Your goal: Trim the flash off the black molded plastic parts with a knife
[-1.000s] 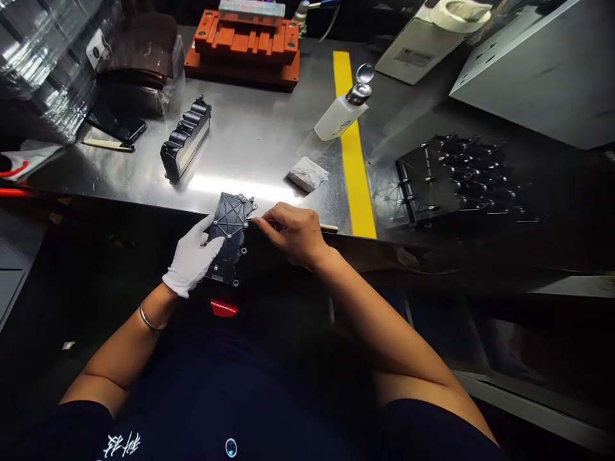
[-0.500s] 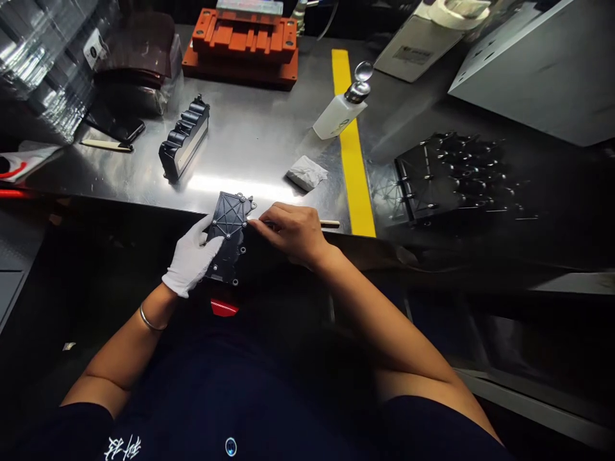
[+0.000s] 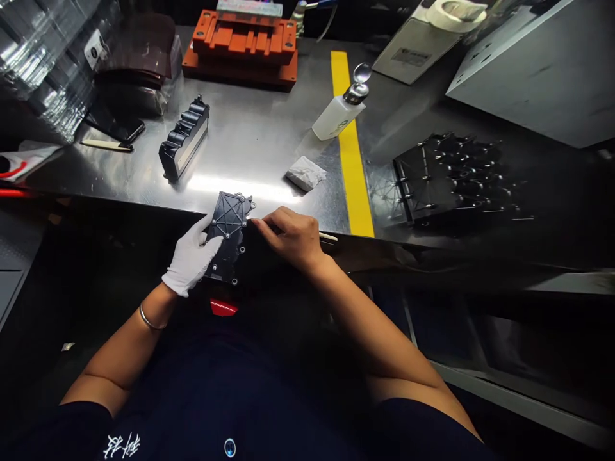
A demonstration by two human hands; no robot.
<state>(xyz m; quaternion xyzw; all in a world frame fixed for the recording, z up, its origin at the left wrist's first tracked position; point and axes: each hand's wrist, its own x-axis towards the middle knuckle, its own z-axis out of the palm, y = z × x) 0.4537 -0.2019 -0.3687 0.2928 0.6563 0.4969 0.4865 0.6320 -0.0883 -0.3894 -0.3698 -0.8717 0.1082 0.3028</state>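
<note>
My left hand [image 3: 188,256], in a white glove, is closed round the left side of a black plastic part [image 3: 231,214] with crossed ribs and small metal-ringed holes. The part is tilted up in front of the bench edge. My right hand [image 3: 293,235] is bare and pinched closed on a thin pale-handled tool [image 3: 328,237], whose handle end sticks out behind the hand. The fingertips are close beside the part's right edge. The tool's working tip is too small to make out.
On the metal bench [image 3: 250,134] stand a ridged black part [image 3: 185,141], a folded white wipe [image 3: 306,173], a white bottle [image 3: 339,116] and an orange fixture [image 3: 243,48]. A pale stick [image 3: 106,146] lies at left. Several black parts [image 3: 461,173] stand right of the yellow tape [image 3: 353,166].
My right hand and forearm have shifted slightly, the wrist turning so the tool's handle end sits lower. The left hand and the black part have barely moved.
</note>
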